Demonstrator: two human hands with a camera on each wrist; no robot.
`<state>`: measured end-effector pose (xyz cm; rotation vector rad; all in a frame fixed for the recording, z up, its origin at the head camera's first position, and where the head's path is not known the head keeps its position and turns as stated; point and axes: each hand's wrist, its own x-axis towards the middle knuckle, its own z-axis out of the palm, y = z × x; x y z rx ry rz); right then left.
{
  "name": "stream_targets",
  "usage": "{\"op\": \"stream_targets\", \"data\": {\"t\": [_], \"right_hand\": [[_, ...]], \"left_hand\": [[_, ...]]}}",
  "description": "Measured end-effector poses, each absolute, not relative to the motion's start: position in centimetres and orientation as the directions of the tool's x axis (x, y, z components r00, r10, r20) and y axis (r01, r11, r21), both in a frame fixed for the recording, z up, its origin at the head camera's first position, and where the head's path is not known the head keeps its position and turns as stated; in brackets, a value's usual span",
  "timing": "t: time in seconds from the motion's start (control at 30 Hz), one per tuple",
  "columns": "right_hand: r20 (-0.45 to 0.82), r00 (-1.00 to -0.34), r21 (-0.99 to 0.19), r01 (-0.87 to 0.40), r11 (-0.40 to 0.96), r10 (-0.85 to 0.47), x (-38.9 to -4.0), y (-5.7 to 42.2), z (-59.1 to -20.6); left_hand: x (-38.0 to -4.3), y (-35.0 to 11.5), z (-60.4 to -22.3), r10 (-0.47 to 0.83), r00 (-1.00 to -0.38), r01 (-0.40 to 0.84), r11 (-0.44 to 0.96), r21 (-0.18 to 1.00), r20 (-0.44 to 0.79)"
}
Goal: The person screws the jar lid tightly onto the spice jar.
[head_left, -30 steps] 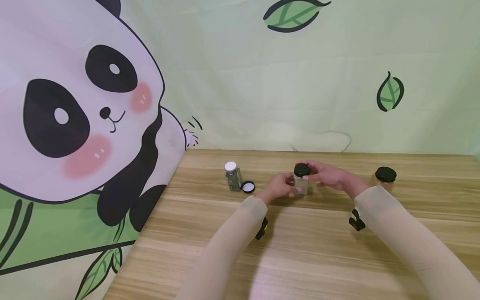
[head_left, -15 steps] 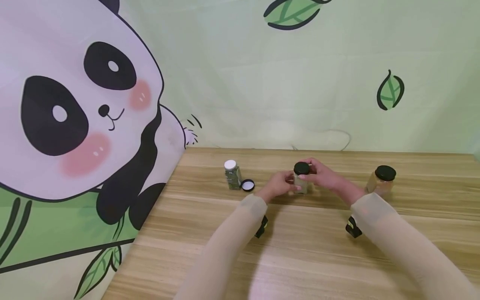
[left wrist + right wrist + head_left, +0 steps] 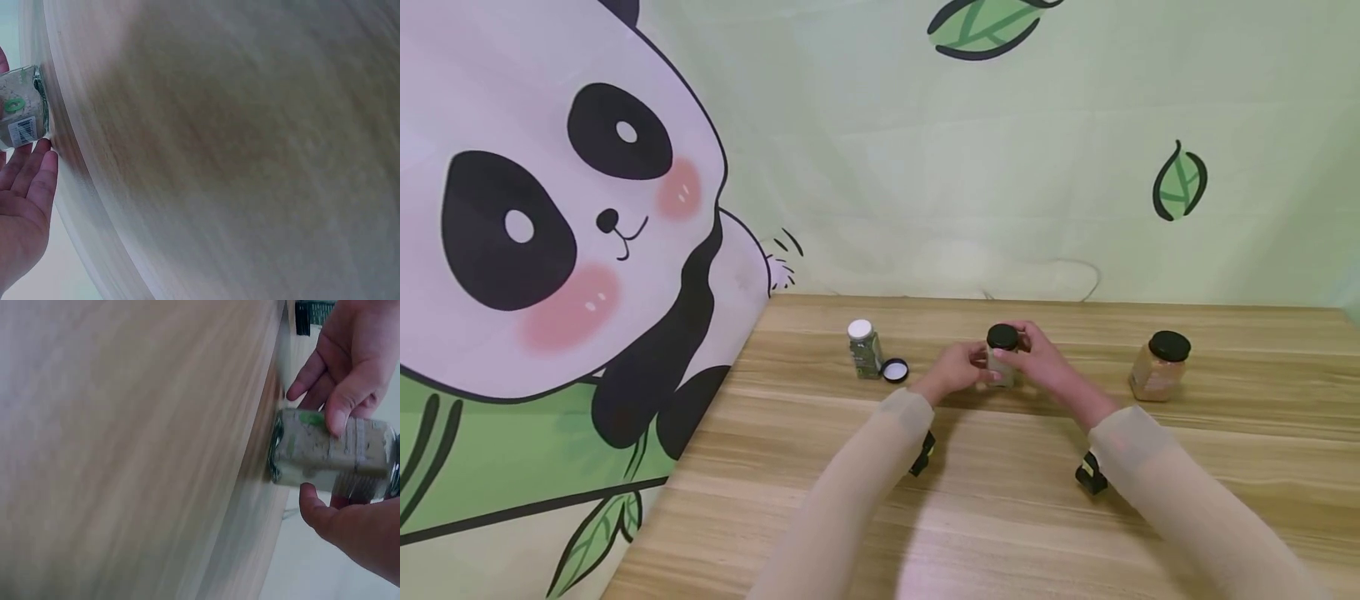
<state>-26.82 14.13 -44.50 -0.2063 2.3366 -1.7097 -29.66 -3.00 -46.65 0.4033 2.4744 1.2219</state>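
Near the back middle of the wooden table stands a glass spice jar (image 3: 1004, 374) with a black lid (image 3: 1002, 336) and pale contents. My left hand (image 3: 957, 369) holds its lower body from the left, the thumb lying across a printed side in the right wrist view. From the right, my right hand (image 3: 1039, 357) grips the jar higher up, close under the lid. A barcode and a green mark show on the spice jar (image 3: 24, 109) in the left wrist view, its base right at the tabletop. The lower right hand (image 3: 359, 532) has its thumb against the glass.
To the left stands a green-filled jar (image 3: 867, 357) with a white top, a loose black lid (image 3: 895, 371) lying beside it. A squarish jar of orange-tan contents (image 3: 1157, 372) with a black lid stands at the right. A panda-printed cloth (image 3: 880, 167) hangs behind the table.
My right forearm has shifted left and toward me, bringing the right-hand jar into full view. The right hand has turned slightly around the spice jar; the left hand stays put.
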Motion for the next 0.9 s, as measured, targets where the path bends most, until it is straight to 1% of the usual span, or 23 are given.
{"op": "stream_targets", "data": {"t": [0.23,0.43,0.53,0.6,0.7,0.9], "right_hand": [[-0.096,-0.981,-0.963,0.049,0.265,-0.167,-26.5,13.3,-44.6],[-0.102,-0.99,-0.967,0.076,0.242,-0.096,-26.0,12.5,-44.7],[-0.108,-0.991,-0.966,0.085,0.245,-0.082,-25.9,12.4,-44.7],[-0.112,-0.989,-0.966,0.085,0.246,-0.098,-25.9,12.6,-44.8],[-0.121,-0.978,-0.968,0.078,0.239,-0.168,-26.3,13.1,-44.7],[-0.199,-0.923,-0.967,0.132,0.217,-0.329,-27.1,14.5,-44.0]], "left_hand": [[-29.7,-2.9,-46.6,0.402,-0.901,0.105,0.568,0.817,-0.164],[-29.7,-2.9,-46.7,0.398,-0.905,0.12,0.582,0.804,-0.153],[-29.7,-3.0,-46.8,0.399,-0.905,0.135,0.599,0.789,-0.147],[-29.7,-3.0,-46.9,0.399,-0.906,0.143,0.608,0.781,-0.144],[-29.7,-3.0,-46.9,0.393,-0.908,0.137,0.612,0.779,-0.149],[-29.6,-2.9,-46.8,0.396,-0.903,0.1,0.574,0.812,-0.168]]}}
